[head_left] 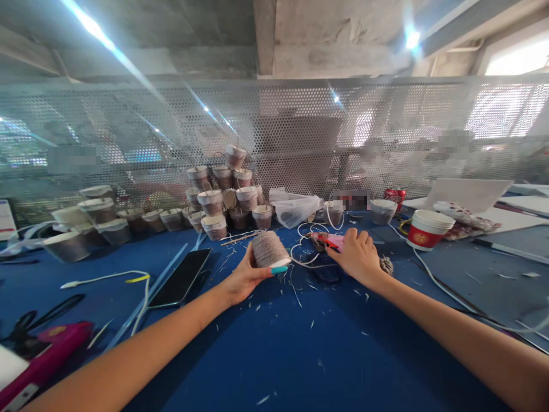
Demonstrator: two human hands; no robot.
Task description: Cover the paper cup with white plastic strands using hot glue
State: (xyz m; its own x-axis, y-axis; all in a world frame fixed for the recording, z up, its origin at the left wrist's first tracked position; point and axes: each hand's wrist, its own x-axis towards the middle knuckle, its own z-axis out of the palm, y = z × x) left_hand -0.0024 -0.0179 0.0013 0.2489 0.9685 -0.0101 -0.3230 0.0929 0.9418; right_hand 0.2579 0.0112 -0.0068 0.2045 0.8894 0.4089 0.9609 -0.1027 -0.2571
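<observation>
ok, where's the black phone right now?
Head view, person's left: the phone lies on the blue table, between the clear strip and the left forearm.

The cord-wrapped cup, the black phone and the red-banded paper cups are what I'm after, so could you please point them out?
Cord-wrapped cup (269,249): head view, wrapped side.
Black phone (182,278): head view, middle of the screen.
Red-banded paper cups (424,235): head view, red band.
</observation>
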